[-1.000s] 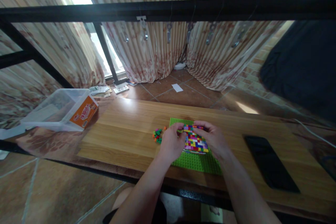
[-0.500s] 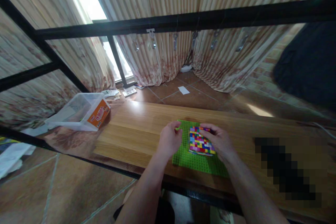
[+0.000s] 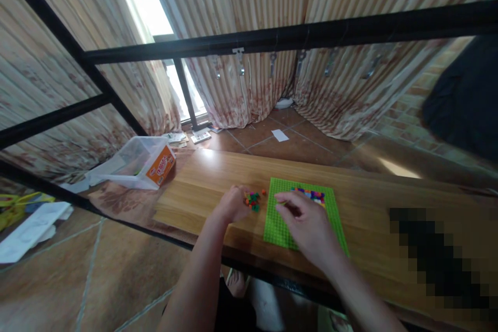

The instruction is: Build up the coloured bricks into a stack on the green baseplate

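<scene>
My left hand (image 3: 234, 203) rests low over the tabletop with its fingers curled in. It touches the left side of a small pile of loose toy bricks (image 3: 253, 202), mostly green, orange and red. Whatever its fingertips hold is hidden. Over the green baseplate (image 3: 277, 228) hovers my right hand (image 3: 307, 218), thumb and forefinger brought near each other in a pinch. What lies between them is too small to make out. Behind that hand, a multicoloured brick block (image 3: 317, 196) sits on the baseplate, largely covered by the hand.
The wooden tabletop (image 3: 218, 171) has a dark front edge. At its left end stands a clear plastic box (image 3: 134, 181) with an orange label. A black metal bar (image 3: 202, 45) crosses above the far side. A pixelated dark shape (image 3: 436, 254) covers the right part.
My left hand has moved left off the baseplate to the loose bricks, which now show. My right hand has shifted left from the block's right side and covers most of it.
</scene>
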Available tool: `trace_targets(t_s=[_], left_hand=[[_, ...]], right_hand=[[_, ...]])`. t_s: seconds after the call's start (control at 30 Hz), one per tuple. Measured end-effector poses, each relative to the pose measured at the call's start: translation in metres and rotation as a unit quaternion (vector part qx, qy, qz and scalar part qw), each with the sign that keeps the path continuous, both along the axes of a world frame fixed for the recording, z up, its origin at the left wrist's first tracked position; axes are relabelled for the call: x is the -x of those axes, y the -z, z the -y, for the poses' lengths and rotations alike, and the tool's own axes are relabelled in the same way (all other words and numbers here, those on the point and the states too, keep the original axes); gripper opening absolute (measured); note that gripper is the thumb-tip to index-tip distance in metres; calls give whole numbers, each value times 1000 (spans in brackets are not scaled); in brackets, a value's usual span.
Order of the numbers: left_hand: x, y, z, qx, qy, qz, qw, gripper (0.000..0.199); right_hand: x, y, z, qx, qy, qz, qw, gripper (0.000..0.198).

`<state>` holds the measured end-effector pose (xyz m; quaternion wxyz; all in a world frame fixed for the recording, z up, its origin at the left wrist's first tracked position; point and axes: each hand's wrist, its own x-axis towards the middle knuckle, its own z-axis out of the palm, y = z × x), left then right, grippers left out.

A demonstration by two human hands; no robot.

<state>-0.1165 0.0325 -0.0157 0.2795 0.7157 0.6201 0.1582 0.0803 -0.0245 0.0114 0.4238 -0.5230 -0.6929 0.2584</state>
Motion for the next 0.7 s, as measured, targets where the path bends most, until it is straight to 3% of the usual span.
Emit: trace_targets(t_s=[0.07, 0.2, 0.4, 0.5, 0.7], left_hand=[[-1, 1, 2, 1, 24, -20, 1000, 41], [-9, 5, 6, 4, 7, -67, 998, 59], [-13, 7, 5, -19, -3, -68, 997, 34], [-10, 9, 4, -42, 3, -60, 997, 30], [-10, 15, 4, -51, 1, -40, 998, 25]], right_hand=[[19, 11, 1, 6, -20, 95, 995, 25], [41, 35, -7, 29, 15, 228, 973, 43], [61, 37, -38, 97, 79, 357, 926, 46], [69, 36, -53, 117, 51, 382, 916, 39], [69, 41, -64, 115, -15, 369, 922, 29]])
